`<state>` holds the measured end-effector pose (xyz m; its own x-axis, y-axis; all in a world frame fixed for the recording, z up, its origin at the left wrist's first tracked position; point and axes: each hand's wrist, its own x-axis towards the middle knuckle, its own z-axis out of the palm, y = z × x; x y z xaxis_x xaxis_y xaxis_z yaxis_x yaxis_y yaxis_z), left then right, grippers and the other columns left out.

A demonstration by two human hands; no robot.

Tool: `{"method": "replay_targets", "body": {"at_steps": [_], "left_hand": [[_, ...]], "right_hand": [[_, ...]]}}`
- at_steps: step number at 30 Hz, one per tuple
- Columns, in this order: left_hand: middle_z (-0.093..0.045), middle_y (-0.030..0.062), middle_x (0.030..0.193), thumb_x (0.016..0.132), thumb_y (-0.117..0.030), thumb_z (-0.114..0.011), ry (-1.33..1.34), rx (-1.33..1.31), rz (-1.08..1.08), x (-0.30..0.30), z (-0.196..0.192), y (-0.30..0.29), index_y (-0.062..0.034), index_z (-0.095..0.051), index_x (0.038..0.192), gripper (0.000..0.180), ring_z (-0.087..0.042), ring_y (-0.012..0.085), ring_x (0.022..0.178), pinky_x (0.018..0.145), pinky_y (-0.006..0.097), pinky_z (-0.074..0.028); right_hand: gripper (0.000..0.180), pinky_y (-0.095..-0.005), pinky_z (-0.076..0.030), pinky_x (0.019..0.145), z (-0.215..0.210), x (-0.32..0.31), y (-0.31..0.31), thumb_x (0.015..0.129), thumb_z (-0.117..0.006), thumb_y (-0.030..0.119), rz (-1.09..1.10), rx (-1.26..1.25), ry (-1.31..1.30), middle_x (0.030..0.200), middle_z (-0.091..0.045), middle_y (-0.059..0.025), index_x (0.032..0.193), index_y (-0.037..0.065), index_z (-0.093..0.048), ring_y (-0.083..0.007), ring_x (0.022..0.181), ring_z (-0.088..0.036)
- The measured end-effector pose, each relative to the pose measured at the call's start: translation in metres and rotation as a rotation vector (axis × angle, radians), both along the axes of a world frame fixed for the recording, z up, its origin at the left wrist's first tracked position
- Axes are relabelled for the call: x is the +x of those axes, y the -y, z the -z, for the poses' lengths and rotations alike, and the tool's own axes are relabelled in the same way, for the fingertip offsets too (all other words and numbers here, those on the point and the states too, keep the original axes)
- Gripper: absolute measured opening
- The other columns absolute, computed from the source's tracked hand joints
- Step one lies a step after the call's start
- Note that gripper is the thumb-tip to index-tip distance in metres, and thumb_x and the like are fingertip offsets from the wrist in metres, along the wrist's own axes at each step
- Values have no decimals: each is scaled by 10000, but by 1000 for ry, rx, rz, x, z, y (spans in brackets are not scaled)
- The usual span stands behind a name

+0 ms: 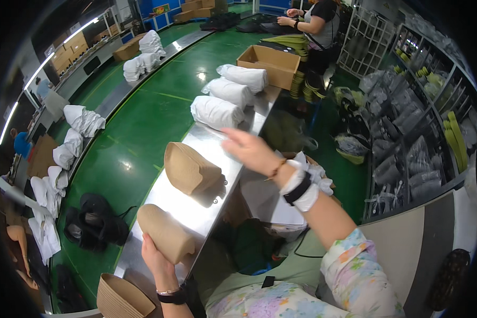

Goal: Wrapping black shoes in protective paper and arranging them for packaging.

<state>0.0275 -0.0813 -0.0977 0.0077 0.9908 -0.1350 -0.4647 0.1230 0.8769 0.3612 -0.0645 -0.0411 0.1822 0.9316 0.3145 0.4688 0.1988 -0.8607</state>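
My left hand point(157, 261) grips a smooth tan, curved shell-like piece point(165, 231) by its left side; the fingers underneath are hidden. Farther along the metal bench point(156, 191) stands a second tan piece point(190, 168), hollow and folded, touched by neither hand. Slightly blurred, my right hand point(244, 150) reaches over the bench with its fingers stretched out and nothing visible in them. Its fingertips are close to the nearest white wrapped bundle point(216, 112). A ribbed tan piece point(123, 298) sits at the lower left.
An open cardboard box point(270, 64) stands beyond the white bundles. Below the bench's right edge is a container with white paper point(273, 199). Black shoes point(96, 222) lie at left, near a strip of white bundles point(82, 121). Shelving point(416, 132) fills the right; another person point(320, 26) works behind.
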Motion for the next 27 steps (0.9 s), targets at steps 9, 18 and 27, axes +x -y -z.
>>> {"method": "replay_targets", "body": {"at_steps": [9,18,27], "left_hand": [[-588,120,1016,985,-246,-335,-476,-4,-82,-27,34,4,53,-497,1120,366,-586,182,919,782,297,-479],[-513,152,1174,982,-278,-347,-924,123,-323,-27,4,29,66,-464,1191,419,-478,197,1127,985,334,-358],[-541,161,1140,950,-97,-365,-1040,715,-146,44,-52,78,34,-506,1136,267,-516,228,1057,904,334,-408]], "right_hand": [[649,-491,-364,950,278,77,159,825,-566,412,430,-679,540,1368,-308,-253,1347,89,-355,-418,1258,-302],[746,-509,-327,970,355,21,199,763,-619,469,583,-991,761,1410,-263,-239,1357,98,-359,-425,1286,-257],[239,-398,-468,714,382,95,195,765,-603,257,367,-752,459,877,-615,-160,866,42,-639,-322,835,-575]]}}
